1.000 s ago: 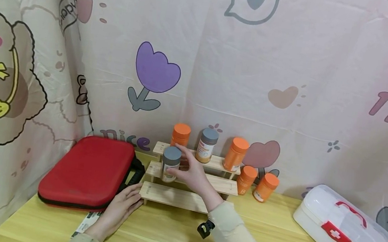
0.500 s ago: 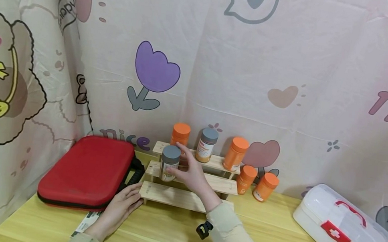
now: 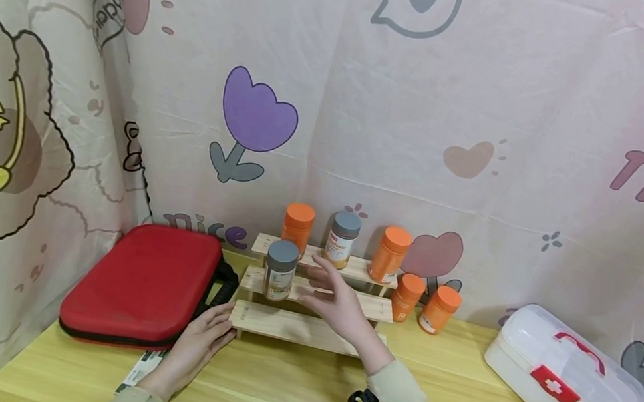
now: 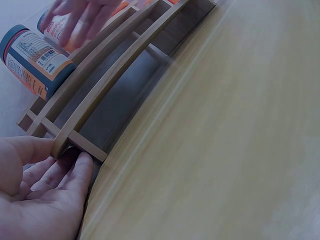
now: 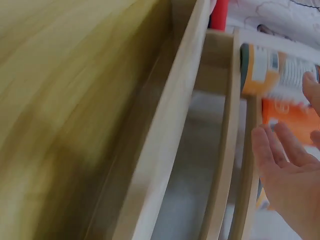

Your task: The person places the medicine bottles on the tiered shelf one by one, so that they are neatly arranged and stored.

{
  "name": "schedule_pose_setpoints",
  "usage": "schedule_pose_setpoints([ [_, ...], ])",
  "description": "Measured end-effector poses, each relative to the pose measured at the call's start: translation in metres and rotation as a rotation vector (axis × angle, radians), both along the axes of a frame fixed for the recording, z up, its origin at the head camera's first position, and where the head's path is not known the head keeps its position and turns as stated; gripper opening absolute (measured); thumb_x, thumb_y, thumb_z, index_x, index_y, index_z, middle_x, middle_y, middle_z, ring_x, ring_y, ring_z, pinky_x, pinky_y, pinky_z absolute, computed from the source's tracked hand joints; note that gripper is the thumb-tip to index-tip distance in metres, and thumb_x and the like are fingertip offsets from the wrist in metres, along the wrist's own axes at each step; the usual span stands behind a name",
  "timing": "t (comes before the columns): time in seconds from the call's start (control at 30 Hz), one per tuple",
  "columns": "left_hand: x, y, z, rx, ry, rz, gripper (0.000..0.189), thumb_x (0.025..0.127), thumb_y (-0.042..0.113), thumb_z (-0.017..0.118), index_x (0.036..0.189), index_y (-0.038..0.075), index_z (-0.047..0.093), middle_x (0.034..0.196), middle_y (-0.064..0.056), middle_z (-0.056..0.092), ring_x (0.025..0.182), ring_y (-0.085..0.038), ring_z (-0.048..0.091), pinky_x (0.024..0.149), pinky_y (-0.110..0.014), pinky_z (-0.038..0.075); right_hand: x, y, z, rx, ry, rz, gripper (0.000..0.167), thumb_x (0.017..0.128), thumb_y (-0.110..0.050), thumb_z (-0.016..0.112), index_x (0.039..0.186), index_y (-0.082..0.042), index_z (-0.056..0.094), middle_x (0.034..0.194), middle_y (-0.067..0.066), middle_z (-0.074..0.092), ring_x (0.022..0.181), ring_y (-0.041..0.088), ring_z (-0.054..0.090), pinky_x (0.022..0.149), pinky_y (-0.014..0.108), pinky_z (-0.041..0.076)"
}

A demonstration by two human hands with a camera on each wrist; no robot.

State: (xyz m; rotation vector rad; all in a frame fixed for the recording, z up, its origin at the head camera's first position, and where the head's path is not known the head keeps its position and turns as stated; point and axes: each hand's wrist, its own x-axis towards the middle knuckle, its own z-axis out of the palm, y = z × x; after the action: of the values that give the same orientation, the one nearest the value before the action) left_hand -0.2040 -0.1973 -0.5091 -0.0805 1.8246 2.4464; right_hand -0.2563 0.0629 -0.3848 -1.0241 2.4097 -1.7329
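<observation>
A three-tier wooden display stand (image 3: 306,330) is on the table. On its middle tier, at the left end, a grey-capped bottle (image 3: 279,275) stands upright. My right hand (image 3: 339,304) is just right of that bottle, fingers spread and apart from it; the right wrist view shows the palm side of the fingers (image 5: 287,142). My left hand (image 3: 198,343) is at the stand's lower left corner. In the left wrist view, the thumb and fingers of the left hand (image 4: 47,190) pinch the end of the bottom tier. The top tier bears two orange-capped bottles (image 3: 390,255) and another grey-capped bottle (image 3: 342,240).
Two orange bottles (image 3: 440,311) stand on the table right of the stand. A red zip case (image 3: 143,283) with a black handle lies at the left, partly over a printed paper or pack (image 3: 139,372). A white first-aid box (image 3: 568,379) sits at the right.
My right hand has let go of the grey-capped bottle and drawn back to the right, leaving it on the middle tier. The left hand stays at the stand's corner.
</observation>
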Motion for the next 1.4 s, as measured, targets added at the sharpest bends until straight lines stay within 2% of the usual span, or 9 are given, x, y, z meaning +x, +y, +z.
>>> schedule_pose_setpoints([
  [0.13,0.000,-0.001,0.001,-0.001,-0.003,-0.001,0.048,0.101,0.006,0.045,0.147,0.006,0.031,0.140,-0.021,0.039,0.115,-0.022,0.052,0.098,-0.029,0.044,-0.004,0.027,-0.010,0.020,0.002,-0.048,0.069,0.086,0.001,0.069,0.146,-0.002,0.035,0.131,0.031,0.049,0.117,0.047,0.048,0.095,0.056,0.044],
  [0.23,0.000,-0.001,0.001,-0.005,-0.002,-0.003,0.048,0.102,0.006,0.044,0.147,0.005,0.030,0.141,-0.021,0.038,0.116,-0.021,0.052,0.098,-0.029,0.044,-0.014,0.054,-0.022,0.036,0.077,-0.114,0.064,0.087,-0.004,0.070,0.143,-0.003,0.040,0.129,0.026,0.054,0.116,0.043,0.052,0.092,0.054,0.047],
  [0.37,-0.001,-0.002,0.001,-0.009,0.001,-0.002,0.049,0.102,0.006,0.044,0.148,0.005,0.029,0.141,-0.022,0.037,0.116,-0.020,0.052,0.098,-0.028,0.044,-0.026,0.088,-0.030,0.093,0.213,-0.267,0.056,0.086,-0.010,0.072,0.137,-0.007,0.049,0.121,0.017,0.061,0.109,0.036,0.057,0.087,0.049,0.051],
  [0.6,0.000,-0.003,0.001,0.000,0.004,0.000,0.048,0.101,0.004,0.043,0.148,0.004,0.029,0.141,-0.022,0.037,0.113,-0.018,0.053,0.097,-0.027,0.045,-0.035,0.132,-0.031,0.171,0.428,-0.551,0.035,0.085,-0.003,0.072,0.119,-0.003,0.063,0.104,0.013,0.064,0.091,0.027,0.062,0.074,0.044,0.055],
  [0.67,0.000,-0.004,0.001,0.000,0.007,0.000,0.048,0.101,0.004,0.044,0.147,0.004,0.029,0.141,-0.022,0.037,0.113,-0.018,0.053,0.097,-0.027,0.045,-0.038,0.140,-0.032,0.174,0.434,-0.598,0.032,0.086,-0.003,0.071,0.117,-0.001,0.063,0.104,0.015,0.061,0.090,0.028,0.060,0.072,0.046,0.055],
  [0.77,0.000,-0.004,0.000,-0.004,0.010,0.001,0.049,0.101,0.005,0.044,0.147,0.004,0.029,0.140,-0.022,0.037,0.113,-0.018,0.053,0.097,-0.027,0.045,-0.043,0.148,-0.033,0.206,0.382,-0.634,0.036,0.088,-0.005,0.068,0.122,-0.001,0.059,0.110,0.019,0.057,0.092,0.032,0.057,0.073,0.050,0.052],
  [1.03,0.000,-0.001,0.000,-0.001,0.002,0.002,0.048,0.101,0.005,0.045,0.147,0.005,0.030,0.139,-0.022,0.038,0.113,-0.019,0.053,0.097,-0.028,0.044,-0.054,0.155,-0.043,0.342,0.252,-0.676,0.051,0.090,-0.010,0.068,0.137,-0.003,0.049,0.129,0.023,0.045,0.106,0.037,0.049,0.082,0.051,0.049],
  [1.33,0.000,0.000,0.000,-0.003,0.001,-0.001,0.048,0.101,0.005,0.045,0.147,0.005,0.030,0.139,-0.022,0.039,0.115,-0.021,0.052,0.099,-0.029,0.044,-0.065,0.155,-0.053,0.373,0.281,-0.665,0.044,0.089,-0.011,0.069,0.130,0.000,0.056,0.136,0.021,0.046,0.121,0.042,0.042,0.096,0.056,0.039],
  [1.4,0.000,0.000,0.000,-0.005,0.000,0.002,0.048,0.101,0.005,0.045,0.147,0.005,0.031,0.139,-0.022,0.039,0.115,-0.021,0.052,0.098,-0.029,0.044,-0.066,0.155,-0.055,0.381,0.283,-0.665,0.043,0.089,-0.011,0.070,0.129,0.001,0.058,0.135,0.020,0.048,0.120,0.041,0.044,0.094,0.054,0.042],
])
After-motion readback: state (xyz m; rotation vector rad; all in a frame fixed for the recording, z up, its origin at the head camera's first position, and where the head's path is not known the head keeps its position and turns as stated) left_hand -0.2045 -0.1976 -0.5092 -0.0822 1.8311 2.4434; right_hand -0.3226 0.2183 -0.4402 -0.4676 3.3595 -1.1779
